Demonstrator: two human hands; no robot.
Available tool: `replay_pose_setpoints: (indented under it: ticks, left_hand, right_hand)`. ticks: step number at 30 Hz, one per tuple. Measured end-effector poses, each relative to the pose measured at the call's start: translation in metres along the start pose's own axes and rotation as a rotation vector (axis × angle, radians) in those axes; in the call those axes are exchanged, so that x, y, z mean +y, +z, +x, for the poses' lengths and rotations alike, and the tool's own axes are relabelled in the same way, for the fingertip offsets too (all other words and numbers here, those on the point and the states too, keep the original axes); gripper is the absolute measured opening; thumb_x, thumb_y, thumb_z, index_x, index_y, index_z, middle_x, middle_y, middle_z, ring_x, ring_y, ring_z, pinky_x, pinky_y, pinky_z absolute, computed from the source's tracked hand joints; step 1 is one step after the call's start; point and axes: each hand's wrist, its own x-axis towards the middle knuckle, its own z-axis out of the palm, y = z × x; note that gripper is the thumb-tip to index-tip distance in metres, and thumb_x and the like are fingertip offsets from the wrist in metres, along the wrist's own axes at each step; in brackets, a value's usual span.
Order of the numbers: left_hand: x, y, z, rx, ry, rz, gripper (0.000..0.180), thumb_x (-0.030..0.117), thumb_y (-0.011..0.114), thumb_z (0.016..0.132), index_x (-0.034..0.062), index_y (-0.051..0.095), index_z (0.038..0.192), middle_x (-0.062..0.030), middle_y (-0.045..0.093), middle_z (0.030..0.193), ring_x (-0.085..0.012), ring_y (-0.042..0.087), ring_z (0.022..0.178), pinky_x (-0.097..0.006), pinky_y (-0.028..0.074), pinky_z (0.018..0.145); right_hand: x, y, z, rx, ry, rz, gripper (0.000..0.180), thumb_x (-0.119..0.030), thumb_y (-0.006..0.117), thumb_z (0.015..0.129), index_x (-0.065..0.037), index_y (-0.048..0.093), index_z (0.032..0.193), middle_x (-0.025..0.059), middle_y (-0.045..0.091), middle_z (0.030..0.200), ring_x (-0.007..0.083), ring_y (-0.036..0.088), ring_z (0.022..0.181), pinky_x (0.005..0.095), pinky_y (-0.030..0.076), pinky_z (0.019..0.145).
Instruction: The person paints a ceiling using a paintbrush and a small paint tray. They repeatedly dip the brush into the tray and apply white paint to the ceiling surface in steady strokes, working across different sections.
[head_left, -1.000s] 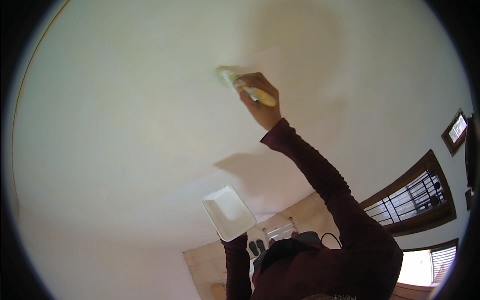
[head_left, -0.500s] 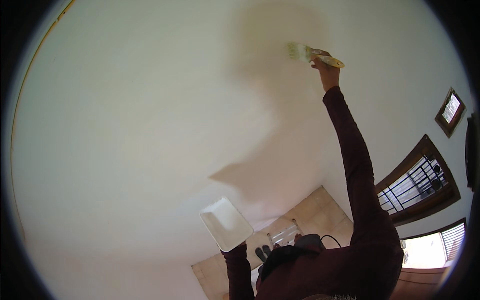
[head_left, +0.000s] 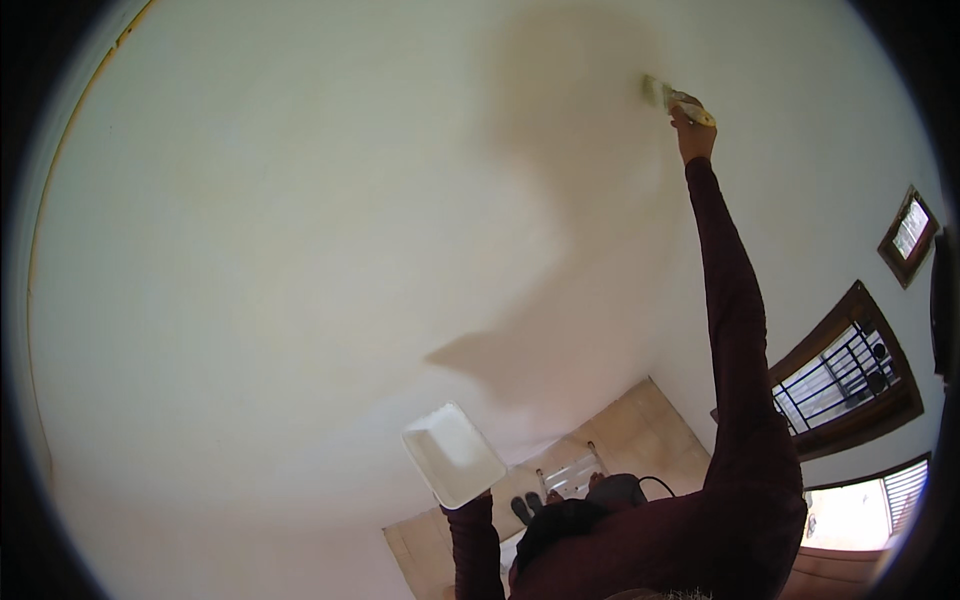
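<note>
Reaching farther than a second ago, the right hand (head_left: pixel 692 130) has carried the brush (head_left: pixel 672 98) from mid-wall up and to the right, the arm now nearly straight. It is closed round the yellowish handle, and the bristle end lies against the pale wall (head_left: pixel 250 250), at the edge of a broad shadow. The left hand (head_left: pixel 484 497) is mostly hidden under the white tray (head_left: pixel 452 454), which it holds up from beneath, about where it was before; its grip cannot be made out. I judge the brush light and stiff in the handle, soft at the tip, best gripped low on the handle. The tray looks light but shallow, so it should be supported flat from below. A barred window (head_left: pixel 838 375) sits at the right
</note>
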Motion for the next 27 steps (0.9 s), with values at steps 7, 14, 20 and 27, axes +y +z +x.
replay_pose_setpoints:
  ticks: [7, 14, 20, 27]
  left_hand:
    - [0.010, 0.014, 0.000, 0.014, -0.062, -0.057, 0.056, 0.035, 0.050, 0.101, 0.0088, 0.033, 0.147, -0.0147, 0.058, 0.129, -0.0259, 0.063, 0.108, -0.040, 0.055, 0.091]
    - [0.007, 0.006, -0.005, -0.038, 0.016, 0.391, 0.056, 0.035, 0.049, 0.101, 0.0081, 0.033, 0.148, -0.0153, 0.057, 0.131, -0.0256, 0.062, 0.111, -0.041, 0.054, 0.093]
    - [0.003, 0.004, -0.008, 0.067, 0.002, 0.047, 0.055, 0.036, 0.049, 0.101, 0.0096, 0.035, 0.147, -0.0160, 0.056, 0.132, -0.0303, 0.061, 0.114, -0.044, 0.052, 0.098]
    - [0.007, -0.001, -0.001, 0.064, -0.124, -0.248, 0.055, 0.037, 0.049, 0.101, 0.0102, 0.036, 0.147, -0.0165, 0.056, 0.133, -0.0320, 0.062, 0.112, -0.045, 0.054, 0.095]
  right_hand:
    - [-0.067, 0.080, -0.152, -0.054, -0.368, 0.057, 0.020, 0.002, 0.071, 0.082, -0.006, 0.069, 0.100, 0.0067, 0.070, 0.104, 0.0172, 0.067, 0.098, 0.0299, 0.052, 0.088]
    - [-0.153, 0.148, -0.279, -0.305, -0.236, 0.331, 0.026, 0.005, 0.069, 0.078, -0.004, 0.067, 0.102, 0.0108, 0.068, 0.105, 0.0246, 0.067, 0.096, 0.0328, 0.053, 0.085]
    - [-0.147, 0.157, -0.282, -0.430, -0.140, 0.486, 0.022, 0.005, 0.068, 0.082, -0.004, 0.064, 0.101, 0.0095, 0.068, 0.106, 0.0207, 0.066, 0.096, 0.0302, 0.052, 0.085]
    - [-0.072, 0.086, -0.173, -0.331, 0.053, 0.300, 0.020, -0.016, 0.071, 0.090, -0.005, 0.070, 0.107, 0.0020, 0.071, 0.090, 0.0078, 0.063, 0.077, 0.0247, 0.052, 0.071]
